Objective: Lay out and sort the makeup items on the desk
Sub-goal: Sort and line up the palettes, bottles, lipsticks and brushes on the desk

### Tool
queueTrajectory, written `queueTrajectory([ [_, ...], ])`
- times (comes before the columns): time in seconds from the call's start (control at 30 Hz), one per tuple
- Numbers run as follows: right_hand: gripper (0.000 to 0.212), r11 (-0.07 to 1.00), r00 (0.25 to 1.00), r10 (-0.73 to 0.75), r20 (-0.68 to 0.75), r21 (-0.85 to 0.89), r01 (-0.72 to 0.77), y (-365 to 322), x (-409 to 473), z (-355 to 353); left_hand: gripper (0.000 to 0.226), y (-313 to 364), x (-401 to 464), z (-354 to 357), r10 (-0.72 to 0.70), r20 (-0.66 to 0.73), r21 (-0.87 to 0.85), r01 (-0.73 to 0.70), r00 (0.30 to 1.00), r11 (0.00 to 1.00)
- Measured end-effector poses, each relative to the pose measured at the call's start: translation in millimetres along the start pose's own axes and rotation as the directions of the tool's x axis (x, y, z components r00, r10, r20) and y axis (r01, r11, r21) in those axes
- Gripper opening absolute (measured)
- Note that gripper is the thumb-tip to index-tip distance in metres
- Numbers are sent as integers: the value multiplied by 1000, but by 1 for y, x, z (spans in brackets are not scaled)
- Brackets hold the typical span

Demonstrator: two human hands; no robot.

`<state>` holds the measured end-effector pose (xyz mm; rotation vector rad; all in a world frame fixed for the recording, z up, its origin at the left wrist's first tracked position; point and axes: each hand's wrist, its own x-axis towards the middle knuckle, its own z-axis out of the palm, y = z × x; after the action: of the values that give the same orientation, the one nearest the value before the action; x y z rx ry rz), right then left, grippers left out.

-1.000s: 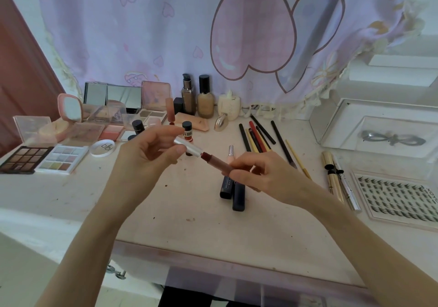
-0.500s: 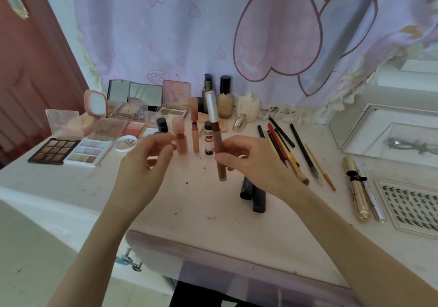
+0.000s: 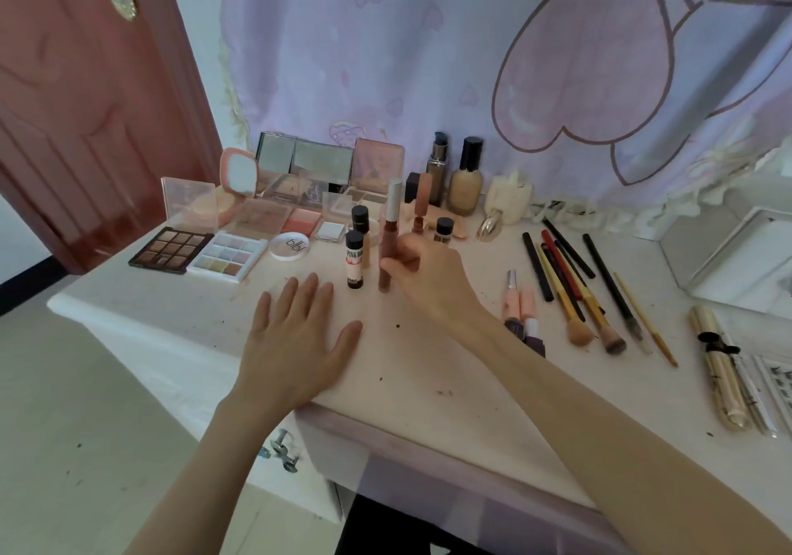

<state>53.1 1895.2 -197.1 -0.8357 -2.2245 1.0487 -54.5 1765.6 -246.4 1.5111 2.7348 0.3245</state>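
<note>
My right hand [image 3: 428, 273] grips a brown-red lip gloss tube with a silver cap [image 3: 389, 235], held upright with its base on the desk [image 3: 428, 374]. A small white bottle with a black cap [image 3: 355, 261] stands just to its left, with two similar bottles [image 3: 360, 219] [image 3: 444, 231] behind. My left hand [image 3: 293, 340] lies flat with fingers spread on the desk near the front edge, holding nothing.
Eyeshadow palettes [image 3: 171, 250] [image 3: 227, 255], open compacts and a round white jar [image 3: 290, 246] fill the back left. Foundation bottles [image 3: 465, 177] stand at the back. Pencils and brushes [image 3: 574, 293] lie to the right, gold tubes [image 3: 720, 378] and a lash tray further right.
My right hand has brought the lip gloss tube down and left to stand beside the small white bottle. My left hand let go, dropped and now rests flat on the desk.
</note>
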Motion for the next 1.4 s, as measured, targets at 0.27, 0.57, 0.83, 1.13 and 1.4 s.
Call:
queueTrajectory([
  [0.27,9,999,999,25,37,-37,-24,10,-1,13,97,-1,1,4,18,1,60,-19,1000,998],
  [0.57,15,997,998,53,17,-54,-52,12,-2,18,97,-1,1,5,16,-2,101,-15,1000,995],
  [0.83,12,998,1000,28,-5,-57,-28,19,-3,22,98,0,2,5,13,-4,97,-13,1000,995],
  [1.13,15,999,999,8,-38,-44,-10,23,-6,23,98,1,0,2,15,7,93,-16,1000,996],
  [1.4,20,999,994,49,-93,19,-47,20,-25,13,56,6,-15,4,4,-300,-146,-50,954,988],
])
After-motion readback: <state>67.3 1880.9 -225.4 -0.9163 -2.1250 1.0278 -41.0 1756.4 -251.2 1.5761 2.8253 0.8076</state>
